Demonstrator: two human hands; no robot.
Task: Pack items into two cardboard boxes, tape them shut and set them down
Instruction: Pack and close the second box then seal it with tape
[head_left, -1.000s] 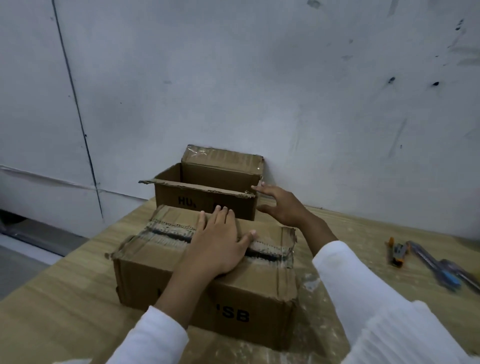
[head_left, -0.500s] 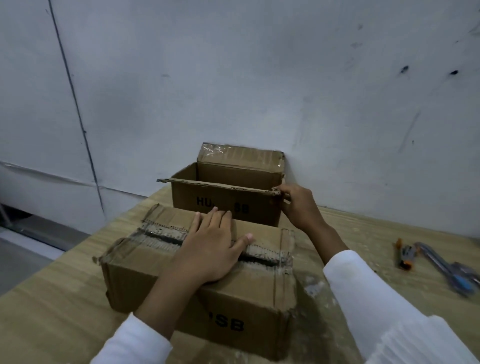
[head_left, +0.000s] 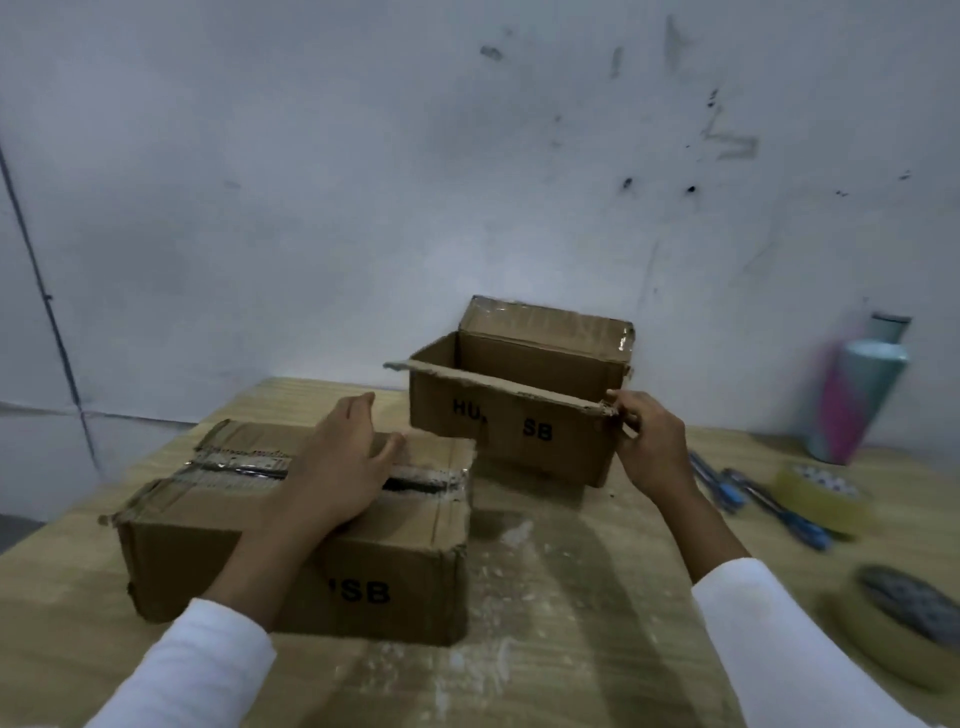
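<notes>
Working on a wooden surface (head_left: 571, 597) smeared with white residue. Judged slick in patches, so prone to letting cardboard skid under a sideways push.

Nearest, at left on the surface: closed box (head_left: 291, 551), top seam taped but ragged, with frayed edges at the left end. Judged liable to reopen there under any load from above.

Behind it and to the right: open box (head_left: 519, 415), far flap upright, near flap out flat, lower left corner overlapping the closed box's far right corner in view. Cannot tell whether lifted or resting. Contents hidden from this angle. Main hazard: taking the box's weight through one flap corner, hence tearing of already frayed cardboard, or a swing and drop onto the closed box.

By the wall at far right: bottle (head_left: 852, 395), upright. Closer in: far tape roll (head_left: 821, 493), near tape roll (head_left: 904, 634), blue pens (head_left: 769, 504). Risk of knocking these if drawing the open box rightwards.

Right grip (head_left: 649, 441) pinching the right end of the near flap. Left grip (head_left: 343, 462) slack, fingers straight, holding nothing, wrist over the closed box, pointed toward the open box. No second support visible under the open box
</notes>
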